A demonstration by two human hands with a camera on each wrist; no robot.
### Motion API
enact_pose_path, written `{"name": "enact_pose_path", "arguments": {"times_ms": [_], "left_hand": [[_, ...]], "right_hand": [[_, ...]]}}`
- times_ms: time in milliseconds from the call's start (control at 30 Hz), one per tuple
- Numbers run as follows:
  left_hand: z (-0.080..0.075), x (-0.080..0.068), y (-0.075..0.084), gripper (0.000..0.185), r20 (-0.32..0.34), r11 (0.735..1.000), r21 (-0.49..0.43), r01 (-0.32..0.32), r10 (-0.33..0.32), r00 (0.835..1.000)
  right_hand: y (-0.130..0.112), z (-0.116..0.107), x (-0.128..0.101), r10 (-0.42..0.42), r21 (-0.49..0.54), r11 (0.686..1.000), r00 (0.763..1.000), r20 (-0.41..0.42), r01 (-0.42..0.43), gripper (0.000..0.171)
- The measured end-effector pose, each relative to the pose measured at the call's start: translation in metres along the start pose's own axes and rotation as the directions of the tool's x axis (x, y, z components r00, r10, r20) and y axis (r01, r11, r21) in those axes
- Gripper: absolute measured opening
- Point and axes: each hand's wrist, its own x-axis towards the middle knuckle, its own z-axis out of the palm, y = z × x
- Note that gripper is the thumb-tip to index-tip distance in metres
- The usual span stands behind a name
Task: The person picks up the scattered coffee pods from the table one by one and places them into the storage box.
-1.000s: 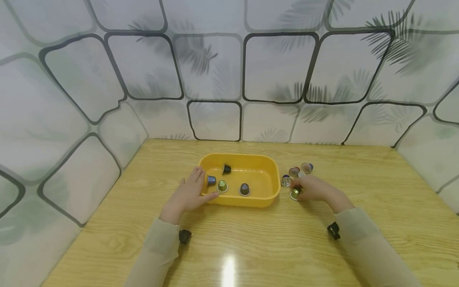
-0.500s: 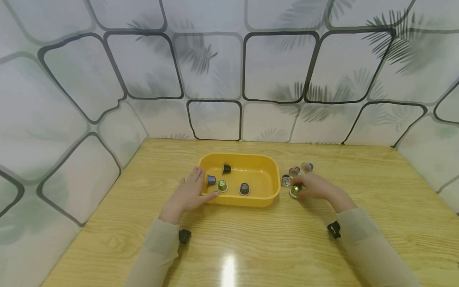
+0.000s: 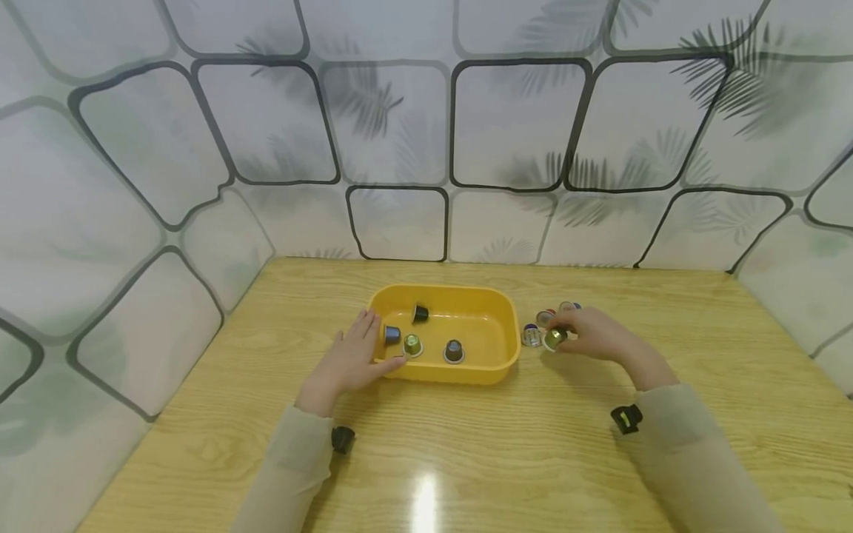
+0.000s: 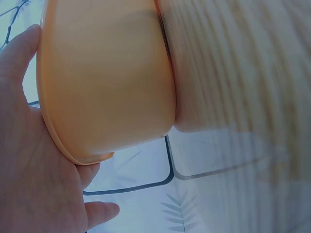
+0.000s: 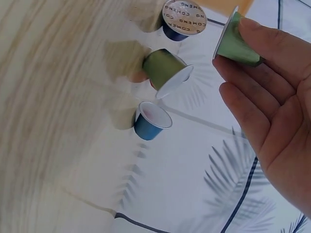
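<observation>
My right hand (image 3: 593, 337) pinches a green coffee capsule (image 3: 554, 339) between thumb and fingers, just right of the yellow tray (image 3: 466, 374). In the right wrist view the held green capsule (image 5: 237, 44) is clear of the table, its pale rim facing left. My left hand (image 3: 346, 363) rests on the tray's left end, fingers straight and thumb spread along the near rim. Inside the tray are a black capsule (image 3: 420, 314), a blue capsule (image 3: 392, 335), another green capsule (image 3: 412, 345) and a dark grey capsule (image 3: 454, 351).
Beside the held capsule lie a dark blue capsule with a printed lid (image 5: 184, 18), an olive-green capsule (image 5: 163, 70) and a blue capsule (image 5: 149, 124). A patterned white wall covering (image 3: 400, 148) stands behind the wooden table (image 3: 493, 459).
My right hand has taken the green capsule up off the table and moved it slightly away from me, now partly covering the loose capsules behind. My left hand and the tray stay put.
</observation>
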Motion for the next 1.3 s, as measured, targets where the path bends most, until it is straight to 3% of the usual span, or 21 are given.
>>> {"name": "enact_pose_path", "arguments": {"times_ms": [400, 933, 1300], "left_hand": [[-0.001, -0.002, -0.002, 0.092, 0.0, 1.0, 0.002, 0.004, -0.004, 1.0], [0.0, 0.0, -0.003, 0.093, -0.004, 1.0, 0.013, 0.002, -0.002, 1.0], [0.0, 0.0, -0.001, 0.093, 0.016, 0.999, 0.036, 0.012, -0.013, 1.0]], "right_hand": [[-0.013, -0.01, 0.007, -0.064, 0.029, 0.998, 0.997, -0.031, 0.065, 0.03], [-0.045, -0.021, 0.035, -0.045, 0.038, 0.998, 0.999, 0.004, 0.045, 0.026], [-0.055, -0.02, 0.057, -0.144, -0.02, 0.989, 0.99, 0.006, 0.144, 0.025]]}}
